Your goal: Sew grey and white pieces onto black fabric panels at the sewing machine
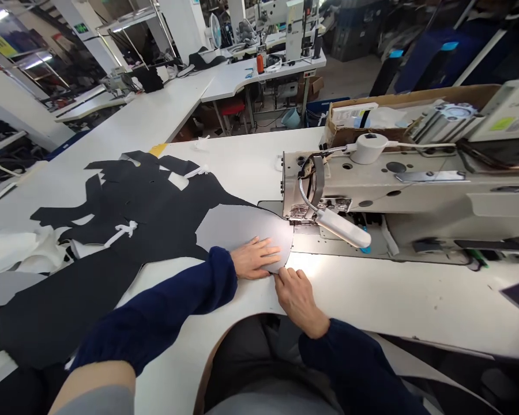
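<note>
A light grey, rounded fabric panel (229, 227) lies on top of a large black fabric piece (168, 204), its right end by the needle area of a sewing machine (328, 202). My left hand (256, 259) rests flat on the grey panel with its fingers stretched towards the machine. At the panel's near right edge, my right hand (297, 297) has its fingers pinched on the fabric edge. A white lamp (343, 227) lights the spot beside the needle, where the machine head hides part of the stitching area.
White fabric pieces (26, 251) lie at the left, with white tied strips (123, 231) on the black cloth. Behind the machine stands a cardboard box (335, 129) of parts. Another white worktable (231, 83) with machines is further back.
</note>
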Demonstrator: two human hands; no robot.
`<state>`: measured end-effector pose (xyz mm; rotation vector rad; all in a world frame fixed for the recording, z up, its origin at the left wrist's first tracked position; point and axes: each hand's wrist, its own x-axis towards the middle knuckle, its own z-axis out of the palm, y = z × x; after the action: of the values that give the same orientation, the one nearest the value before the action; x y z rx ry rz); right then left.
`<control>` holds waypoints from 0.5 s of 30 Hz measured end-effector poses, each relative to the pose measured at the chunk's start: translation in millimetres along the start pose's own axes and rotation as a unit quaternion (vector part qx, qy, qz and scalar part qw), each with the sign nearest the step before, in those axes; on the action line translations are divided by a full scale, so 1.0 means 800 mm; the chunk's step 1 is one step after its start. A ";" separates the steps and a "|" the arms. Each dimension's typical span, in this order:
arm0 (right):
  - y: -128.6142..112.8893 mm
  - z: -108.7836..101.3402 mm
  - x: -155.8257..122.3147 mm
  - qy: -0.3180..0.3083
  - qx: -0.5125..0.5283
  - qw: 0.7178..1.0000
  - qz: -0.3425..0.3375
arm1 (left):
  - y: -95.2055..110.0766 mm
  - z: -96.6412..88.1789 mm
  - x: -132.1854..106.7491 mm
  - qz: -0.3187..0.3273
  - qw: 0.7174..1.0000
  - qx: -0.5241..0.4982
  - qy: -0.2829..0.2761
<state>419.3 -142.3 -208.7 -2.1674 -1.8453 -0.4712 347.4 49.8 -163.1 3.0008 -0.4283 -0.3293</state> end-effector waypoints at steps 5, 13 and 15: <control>0.000 0.001 -0.003 0.051 0.045 0.998 0.012 | 0.003 -0.004 0.012 -0.003 1.000 0.004 -0.023; -0.002 0.007 -0.008 0.041 0.012 0.998 -0.037 | 0.007 0.001 0.019 -0.055 0.998 0.021 -0.026; 0.001 0.008 -0.004 0.036 0.011 0.999 -0.029 | 0.006 0.003 0.024 -0.067 0.997 0.027 -0.024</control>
<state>420.5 -143.0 -215.9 -2.0599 -1.8689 -0.5305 363.7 39.4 -168.3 3.0872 -0.2425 -0.4065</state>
